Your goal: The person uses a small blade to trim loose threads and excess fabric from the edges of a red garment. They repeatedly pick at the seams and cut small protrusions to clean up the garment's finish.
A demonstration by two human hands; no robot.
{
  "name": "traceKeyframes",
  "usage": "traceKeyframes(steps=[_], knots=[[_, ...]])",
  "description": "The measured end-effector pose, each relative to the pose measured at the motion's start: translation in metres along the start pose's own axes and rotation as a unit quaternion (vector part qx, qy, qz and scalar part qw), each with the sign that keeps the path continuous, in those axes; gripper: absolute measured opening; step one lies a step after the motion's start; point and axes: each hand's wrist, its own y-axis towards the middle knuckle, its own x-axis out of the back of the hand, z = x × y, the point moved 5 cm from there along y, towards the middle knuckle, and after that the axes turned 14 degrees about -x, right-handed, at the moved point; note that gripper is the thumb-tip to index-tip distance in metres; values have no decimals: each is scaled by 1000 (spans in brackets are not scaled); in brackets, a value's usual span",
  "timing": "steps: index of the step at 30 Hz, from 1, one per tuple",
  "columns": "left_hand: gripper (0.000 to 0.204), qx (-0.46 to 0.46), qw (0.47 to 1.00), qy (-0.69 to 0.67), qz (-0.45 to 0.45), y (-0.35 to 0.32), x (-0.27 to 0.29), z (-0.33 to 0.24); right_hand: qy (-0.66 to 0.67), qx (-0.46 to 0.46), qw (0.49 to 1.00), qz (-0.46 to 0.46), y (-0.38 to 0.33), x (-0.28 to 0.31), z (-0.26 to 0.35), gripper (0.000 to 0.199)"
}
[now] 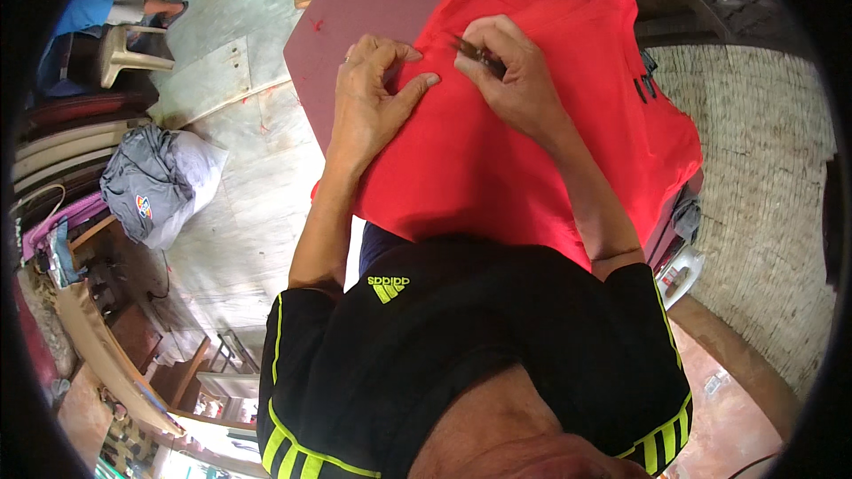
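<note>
A red cloth garment (461, 151) is spread over the table in front of me and reaches down to my lap. My left hand (377, 93) rests at its left edge, thumb and index finger apart on the fabric, the other fingers bent. In my right hand (515, 71) is a small dark tool that looks like thread snips (479, 55). Its narrow end points up and left, just above the cloth and a short way from my left fingertips. My right fingers cover part of the tool.
The maroon tabletop (355, 9) shows beyond my left hand, with a scrap of red thread on it. On the floor at left lies a grey and white cloth bundle (155, 177). A plastic stool (133, 53) and another person's legs (151, 0) are at upper left. Woven matting (754, 168) lies right.
</note>
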Motion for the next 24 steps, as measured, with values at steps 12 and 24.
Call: traceKeyframes(steps=[12, 24], knots=[[35, 68, 996, 36, -48, -18, 1, -7, 21, -35, 999, -8, -13, 0, -13, 21], [23, -103, 993, 56, 2, -37, 7, -32, 162, -93, 982, -19, -70, -9, -49, 16]])
